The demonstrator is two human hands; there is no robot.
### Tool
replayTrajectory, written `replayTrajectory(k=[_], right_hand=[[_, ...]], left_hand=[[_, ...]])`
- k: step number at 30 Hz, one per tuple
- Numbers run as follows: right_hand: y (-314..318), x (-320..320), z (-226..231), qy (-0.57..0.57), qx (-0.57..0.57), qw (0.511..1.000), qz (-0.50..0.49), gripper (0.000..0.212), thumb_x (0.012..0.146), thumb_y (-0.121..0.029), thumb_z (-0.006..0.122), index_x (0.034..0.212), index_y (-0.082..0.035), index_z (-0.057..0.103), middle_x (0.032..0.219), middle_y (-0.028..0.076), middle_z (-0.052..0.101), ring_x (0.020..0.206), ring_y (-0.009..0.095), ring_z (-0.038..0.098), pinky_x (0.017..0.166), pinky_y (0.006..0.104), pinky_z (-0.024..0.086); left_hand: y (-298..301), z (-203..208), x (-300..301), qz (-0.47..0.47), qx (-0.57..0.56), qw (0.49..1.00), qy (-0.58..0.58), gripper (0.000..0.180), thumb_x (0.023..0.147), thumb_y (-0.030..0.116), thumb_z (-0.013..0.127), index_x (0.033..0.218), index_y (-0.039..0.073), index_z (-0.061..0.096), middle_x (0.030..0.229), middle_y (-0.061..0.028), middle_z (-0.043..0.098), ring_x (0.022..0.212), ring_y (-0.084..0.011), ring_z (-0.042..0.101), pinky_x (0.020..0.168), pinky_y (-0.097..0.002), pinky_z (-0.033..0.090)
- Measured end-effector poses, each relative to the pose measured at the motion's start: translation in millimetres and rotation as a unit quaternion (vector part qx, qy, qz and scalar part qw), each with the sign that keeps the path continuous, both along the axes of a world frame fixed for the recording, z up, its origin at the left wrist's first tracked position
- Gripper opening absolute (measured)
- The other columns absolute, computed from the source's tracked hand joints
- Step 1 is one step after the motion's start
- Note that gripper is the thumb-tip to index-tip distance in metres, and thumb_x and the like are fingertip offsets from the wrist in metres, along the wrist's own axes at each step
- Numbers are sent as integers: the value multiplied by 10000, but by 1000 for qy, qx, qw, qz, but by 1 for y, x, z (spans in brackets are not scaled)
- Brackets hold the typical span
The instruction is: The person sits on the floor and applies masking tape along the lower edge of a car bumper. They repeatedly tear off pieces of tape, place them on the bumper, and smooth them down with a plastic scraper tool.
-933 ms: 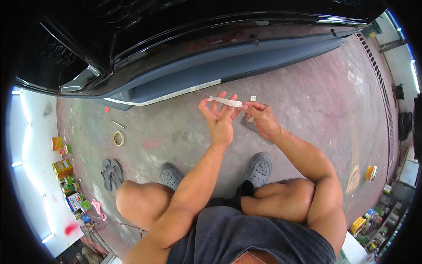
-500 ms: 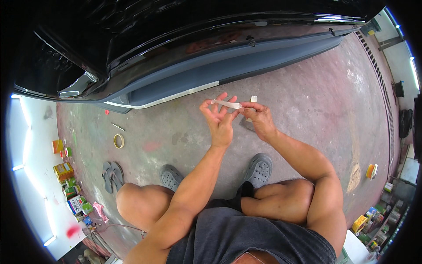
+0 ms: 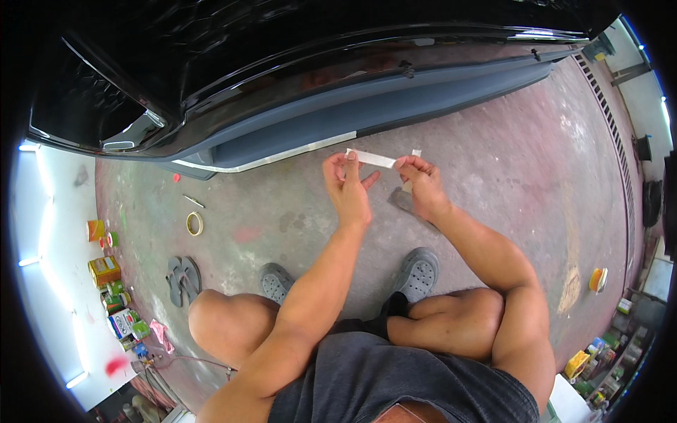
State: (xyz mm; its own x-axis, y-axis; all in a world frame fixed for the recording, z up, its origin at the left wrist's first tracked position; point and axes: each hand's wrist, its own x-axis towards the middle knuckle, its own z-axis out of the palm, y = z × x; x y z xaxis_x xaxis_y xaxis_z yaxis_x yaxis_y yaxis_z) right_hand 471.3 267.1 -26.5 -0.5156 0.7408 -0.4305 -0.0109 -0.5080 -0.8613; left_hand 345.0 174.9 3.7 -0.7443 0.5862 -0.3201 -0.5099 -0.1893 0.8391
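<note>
A short strip of white masking tape (image 3: pixel 374 159) stretches between my two hands, above the floor and just in front of the vehicle's side trim. My left hand (image 3: pixel 348 189) pinches its left end between thumb and fingers. At the right end, the fingertips of my right hand (image 3: pixel 425 187) are closed on the tape. Beside and below the right hand are a second small pale piece (image 3: pixel 417 153) and a flat grey thing (image 3: pixel 401 199), partly hidden by the hand. The long blue-grey trim (image 3: pixel 296 130) has a white taped edge (image 3: pixel 303 150) along its left part.
A black vehicle body (image 3: pixel 247 49) spans the far side. On the floor at left lie a tape roll (image 3: pixel 194 223), a thin pen-like tool (image 3: pixel 194 201) and flip-flops (image 3: pixel 182 280). Cans and tins (image 3: pixel 106 271) line the left wall; more containers (image 3: pixel 578 364) stand at lower right.
The tape strip, narrow and edge-on before, now shows its flat side and is drawn out between my hands. My hands have moved apart slightly, and the left fingers have closed onto its end.
</note>
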Motion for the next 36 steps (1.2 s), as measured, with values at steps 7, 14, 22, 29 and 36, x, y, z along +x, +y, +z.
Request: replayTrajectory(k=[7, 14, 22, 29, 36], right_hand=[[26, -8, 5, -25, 68, 997, -41, 80, 999, -142, 688, 1047, -83, 666, 901, -8, 639, 806, 90, 540, 728, 257, 413], [32, -27, 11, -98, 184, 972, -112, 260, 975, -84, 716, 1201, -64, 589, 926, 27, 664, 814, 105, 569, 737, 277, 466], [32, -48, 17, -159, 248, 947, -130, 425, 942, -66, 760, 1259, -56, 477, 942, 91, 691, 858, 158, 638, 785, 321, 515], [37, -51, 2, -124, 256, 944, -169, 435, 911, -75, 797, 1188, -60, 462, 920, 86, 692, 839, 159, 637, 779, 320, 515], [36, -57, 10, -139, 257, 942, -166, 401, 897, -65, 808, 1160, -62, 504, 935, 64, 676, 849, 137, 605, 768, 299, 499]], left_hand=[[20, -3, -9, 22, -44, 998, -25, 150, 1025, 131, 666, 1096, -1, 664, 1070, -85, 657, 951, -185, 666, 791, -365, 620], [35, -11, -15, 53, -81, 994, -46, 145, 1011, 119, 680, 1082, -5, 700, 980, -69, 672, 850, -159, 668, 711, -325, 613], [32, -24, -27, 91, -78, 992, -47, 133, 983, 111, 714, 1051, -3, 720, 925, -56, 677, 810, -148, 668, 689, -316, 614], [34, -26, -26, 88, -66, 993, -49, 138, 972, 101, 722, 1051, -12, 723, 943, -72, 695, 810, -157, 681, 692, -314, 616], [35, -23, -30, 98, -75, 990, -64, 148, 964, 103, 733, 1050, -17, 720, 929, -69, 695, 803, -159, 684, 684, -316, 614]])
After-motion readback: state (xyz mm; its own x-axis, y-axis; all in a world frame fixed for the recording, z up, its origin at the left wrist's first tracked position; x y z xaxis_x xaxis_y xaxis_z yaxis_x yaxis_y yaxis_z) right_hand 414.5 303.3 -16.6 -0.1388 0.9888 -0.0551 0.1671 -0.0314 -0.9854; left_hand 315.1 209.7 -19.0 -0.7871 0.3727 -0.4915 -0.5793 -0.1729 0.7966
